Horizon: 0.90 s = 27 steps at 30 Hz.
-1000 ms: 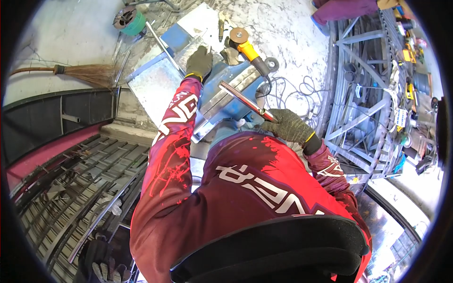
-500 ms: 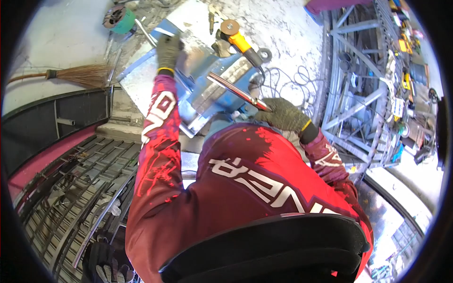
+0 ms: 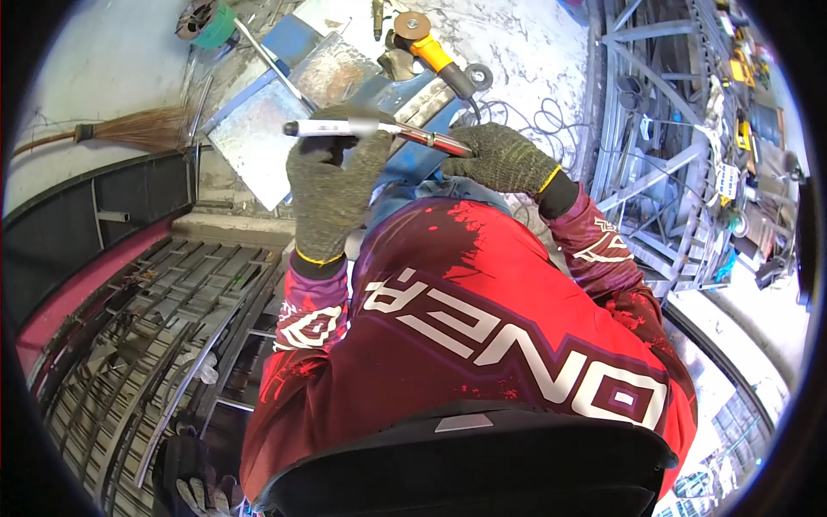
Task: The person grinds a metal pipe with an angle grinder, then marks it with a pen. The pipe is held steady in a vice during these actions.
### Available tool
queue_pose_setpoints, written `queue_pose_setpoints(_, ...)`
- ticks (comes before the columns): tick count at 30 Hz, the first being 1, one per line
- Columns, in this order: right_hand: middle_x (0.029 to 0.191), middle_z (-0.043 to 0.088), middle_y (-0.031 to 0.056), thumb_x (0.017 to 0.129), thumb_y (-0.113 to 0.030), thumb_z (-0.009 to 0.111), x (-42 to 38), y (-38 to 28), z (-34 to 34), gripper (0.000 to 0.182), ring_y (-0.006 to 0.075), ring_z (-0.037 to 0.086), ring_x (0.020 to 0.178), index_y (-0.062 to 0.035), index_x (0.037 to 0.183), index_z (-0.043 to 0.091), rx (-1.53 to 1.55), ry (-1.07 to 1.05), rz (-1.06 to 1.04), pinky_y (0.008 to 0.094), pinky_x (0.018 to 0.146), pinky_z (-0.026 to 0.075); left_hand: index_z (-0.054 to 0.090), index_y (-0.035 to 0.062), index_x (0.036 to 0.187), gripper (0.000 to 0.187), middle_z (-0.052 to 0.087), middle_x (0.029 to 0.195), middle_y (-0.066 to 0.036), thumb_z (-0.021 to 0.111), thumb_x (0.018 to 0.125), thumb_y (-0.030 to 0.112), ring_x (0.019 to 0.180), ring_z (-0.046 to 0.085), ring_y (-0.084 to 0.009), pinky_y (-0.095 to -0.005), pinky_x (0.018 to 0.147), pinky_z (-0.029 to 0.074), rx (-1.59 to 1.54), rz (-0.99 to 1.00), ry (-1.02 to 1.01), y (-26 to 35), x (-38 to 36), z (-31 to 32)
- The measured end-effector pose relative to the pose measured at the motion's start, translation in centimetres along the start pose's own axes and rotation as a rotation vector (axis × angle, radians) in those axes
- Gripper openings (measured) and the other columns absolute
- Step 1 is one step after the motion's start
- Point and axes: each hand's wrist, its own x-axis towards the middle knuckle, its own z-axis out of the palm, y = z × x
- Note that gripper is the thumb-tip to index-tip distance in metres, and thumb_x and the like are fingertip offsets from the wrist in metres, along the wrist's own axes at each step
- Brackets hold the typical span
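My left hand [image 3: 340, 189], in a dark knitted glove, is closed around a white marker [image 3: 323, 128] with a black end pointing left. The other end of the marker is blurred and meets or overlaps a slim, shiny metal bar [image 3: 426, 138] with red along it. My gloved right hand [image 3: 508, 161] grips the right end of that bar. Both hands are close in front of my body, over the blue vise [image 3: 422, 161]. A flat metal plate [image 3: 258, 129] lies beyond my left hand.
A yellow angle grinder [image 3: 438, 60] lies beyond the vise, its cable [image 3: 551, 129] coiled to the right. A loose disc [image 3: 478, 77] is beside it. Steel frames [image 3: 650, 112] stand at right, metal grating [image 3: 164, 319] at lower left. A broom [image 3: 138, 129] rests at left.
My left hand has come back from the far side of the plate toward my body, with the white marker now plainly in it. My right hand still holds the bar, whose left part is now hidden.
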Motion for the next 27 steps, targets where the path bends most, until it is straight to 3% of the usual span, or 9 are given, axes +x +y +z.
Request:
queue_pose_setpoints(4,0.112,0.07,0.023,0.093,-0.055,0.063,0.2,-0.9,-0.7,0.055,0.0418,0.065,0.106,-0.0079,0.119,0.069,-0.021,-0.067,-0.016,0.05,0.094,0.05,0.07,0.0013,0.107,0.019,0.075,0.096,-0.006,0.076,0.09,0.007,0.087,0.069,-0.0129,-0.0281,0.076,0.055,0.087,0.058,-0.022,0.6,-0.5,0.4)
queue_pose_setpoints(6,0.112,0.07,0.0226,0.093,-0.055,0.063,0.3,-1.3,-1.1,0.054,0.0419,0.065,0.106,-0.0079,0.119,0.07,-0.02,-0.095,0.001,0.0502,0.094,0.05,0.07,0.0027,0.105,0.018,0.074,0.099,-0.007,0.076,0.089,0.006,0.095,0.068,-0.0141,-0.0294,0.081,0.054,0.201,0.172,-0.072,0.7,0.2,0.2)
queue_pose_setpoints(7,0.112,0.07,0.0222,0.093,-0.055,0.063,0.3,-1.5,-1.2,0.054,0.0419,0.066,0.105,-0.0078,0.118,0.07,-0.017,-0.12,0.02,0.0504,0.094,0.05,0.07,0.0042,0.103,0.016,0.073,0.103,-0.006,0.076,0.088,0.004,0.106,0.067,-0.0175,-0.0373,0.098,0.05,0.238,0.235,-0.114,0.2,0.7,-0.2)
queue_pose_setpoints(11,0.11,0.07,0.0227,0.093,-0.055,0.063,0.2,-1.5,-1.0,0.054,0.0418,0.066,0.104,-0.0071,0.117,0.07,-0.056,-0.129,0.032,0.0504,0.093,0.05,0.07,0.007,0.102,0.017,0.073,0.103,-0.005,0.077,0.086,0.007,0.109,0.067,-0.0235,-0.045,0.112,0.039,0.273,0.194,-0.093,-0.9,0.8,0.0)
queue_pose_setpoints(13,0.108,0.07,0.0234,0.093,-0.056,0.063,-0.1,-0.9,-0.4,0.055,0.0417,0.066,0.103,-0.0068,0.116,0.07,-0.053,-0.045,-0.041,0.05,0.092,0.051,0.072,0.0095,0.101,0.02,0.073,0.1,-0.005,0.079,0.082,0.011,0.107,0.068,-0.0275,-0.0487,0.118,0.031,0.398,0.363,-0.098,-1.2,1.1,0.2)
queue_pose_setpoints(17,0.108,0.07,0.0231,0.093,-0.056,0.063,0.0,-0.4,-0.1,0.055,0.0417,0.066,0.103,-0.0066,0.115,0.07,-0.067,-0.017,-0.051,0.0494,0.092,0.051,0.073,0.0112,0.097,0.018,0.072,0.097,-0.006,0.08,0.08,0.014,0.103,0.066,-0.0286,-0.0478,0.113,0.036,0.475,0.36,-0.087,-1.6,1.5,0.2)
queue_pose_setpoints(21,0.108,0.07,0.023,0.092,-0.056,0.065,-0.2,-0.7,-0.4,0.055,0.0415,0.066,0.103,-0.0066,0.115,0.07,-0.002,-0.043,-0.025,0.0491,0.092,0.051,0.075,0.0105,0.091,0.015,0.072,0.093,-0.006,0.081,0.078,0.013,0.101,0.063,-0.0286,-0.0457,0.099,0.043,0.494,0.375,-0.045,-1.8,1.5,0.3)
queue_pose_setpoints(27,0.108,0.071,0.024,0.091,-0.056,0.066,-0.2,-0.8,-0.5,0.056,0.0413,0.066,0.103,-0.0066,0.116,0.07,-0.014,-0.033,-0.021,0.0488,0.092,0.051,0.076,0.0103,0.09,0.016,0.072,0.087,-0.005,0.082,0.076,0.014,0.097,0.061,-0.0288,-0.0423,0.088,0.047,0.42,0.302,-0.032,-2.3,1.2,0.6)
